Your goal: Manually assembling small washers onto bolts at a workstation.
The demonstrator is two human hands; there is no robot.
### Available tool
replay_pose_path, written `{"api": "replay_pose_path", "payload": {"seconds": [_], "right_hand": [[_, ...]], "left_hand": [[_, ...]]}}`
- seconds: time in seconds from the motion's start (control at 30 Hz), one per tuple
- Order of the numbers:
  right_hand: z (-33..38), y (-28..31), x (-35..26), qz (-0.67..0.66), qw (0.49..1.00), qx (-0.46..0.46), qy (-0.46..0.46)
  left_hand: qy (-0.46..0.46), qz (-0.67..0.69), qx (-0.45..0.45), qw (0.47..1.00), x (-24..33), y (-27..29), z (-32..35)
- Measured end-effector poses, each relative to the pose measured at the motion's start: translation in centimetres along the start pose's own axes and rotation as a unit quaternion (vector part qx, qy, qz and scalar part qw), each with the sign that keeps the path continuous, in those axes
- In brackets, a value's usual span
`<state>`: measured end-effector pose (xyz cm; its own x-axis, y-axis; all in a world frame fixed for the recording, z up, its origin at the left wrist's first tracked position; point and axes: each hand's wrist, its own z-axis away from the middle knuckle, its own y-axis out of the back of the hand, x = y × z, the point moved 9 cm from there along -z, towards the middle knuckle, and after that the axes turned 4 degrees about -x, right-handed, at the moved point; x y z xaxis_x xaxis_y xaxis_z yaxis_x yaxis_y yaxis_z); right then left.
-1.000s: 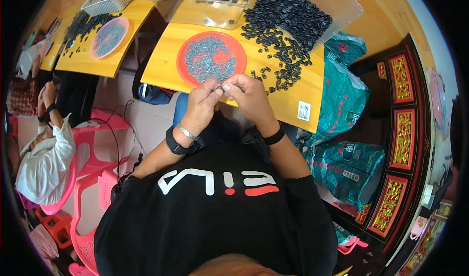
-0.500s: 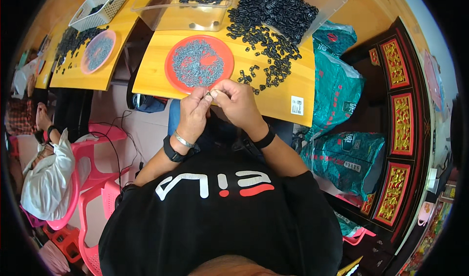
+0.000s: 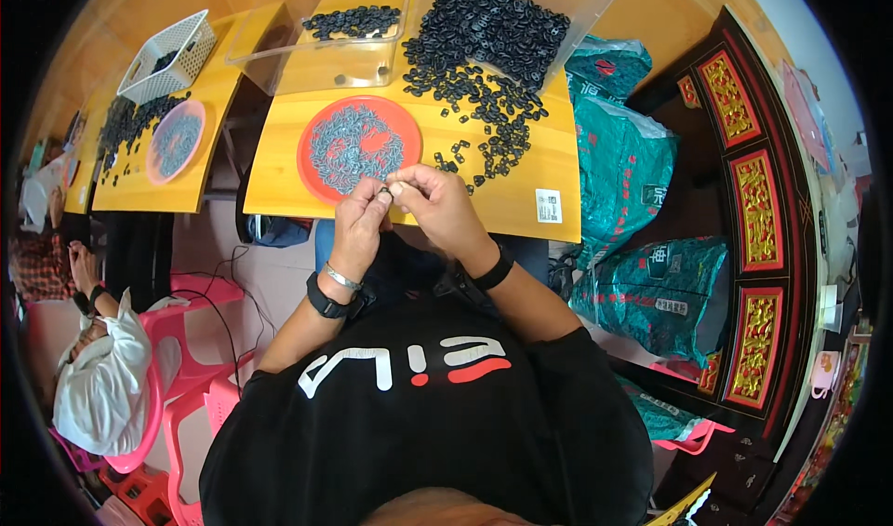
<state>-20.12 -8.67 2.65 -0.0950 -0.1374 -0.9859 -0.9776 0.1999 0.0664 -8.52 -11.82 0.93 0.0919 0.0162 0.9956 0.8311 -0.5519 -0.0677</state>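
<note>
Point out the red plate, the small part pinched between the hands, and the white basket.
red plate [image 3: 314, 174]: head view, bare rim at its left edge.
small dark part [image 3: 384, 191]: head view, the bit showing between the fingertips.
white basket [image 3: 179, 47]: head view, its near side wall.

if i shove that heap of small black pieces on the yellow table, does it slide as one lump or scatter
Probably scatters: the black pieces lie loose, with strays already spread toward the orange plate. Each looks small and light, so likely easy to push. Some might skid off the yellow table, which has no raised edge.
</note>
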Motion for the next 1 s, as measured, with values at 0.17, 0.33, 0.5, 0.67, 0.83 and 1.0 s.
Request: {"api": "replay_pose_path", "payload": {"seconds": [0.17,0.33,0.5,0.67,0.83,1.0], "right_hand": [[-1.4,2.3,-1.6,0.092,0.995,-0.005,0.047],[-7.6,11.8,-2.0,0.451,0.884,0.114,0.05],[-11.5,15.1,1.8,0.572,0.818,0.043,-0.042],[-12.3,13.8,4.2,0.62,0.779,-0.033,-0.088],[-12.5,12.0,4.1,0.663,0.741,-0.06,-0.084],[-12.9,12.2,3.7,0.64,0.764,-0.027,-0.076]], "left_hand": [[0.036,0.079,0.004,0.996,-1.5,0.3,-0.8],[0.032,0.121,0.011,0.992,-1.4,0.9,-0.7],[0.032,0.109,0.018,0.993,-1.5,1.1,0.0],[0.042,0.11,0.027,0.993,-1.7,1.8,0.4],[0.044,0.112,0.028,0.992,-1.7,1.9,0.8],[0.043,0.121,0.023,0.991,-1.5,1.7,0.8]]}}
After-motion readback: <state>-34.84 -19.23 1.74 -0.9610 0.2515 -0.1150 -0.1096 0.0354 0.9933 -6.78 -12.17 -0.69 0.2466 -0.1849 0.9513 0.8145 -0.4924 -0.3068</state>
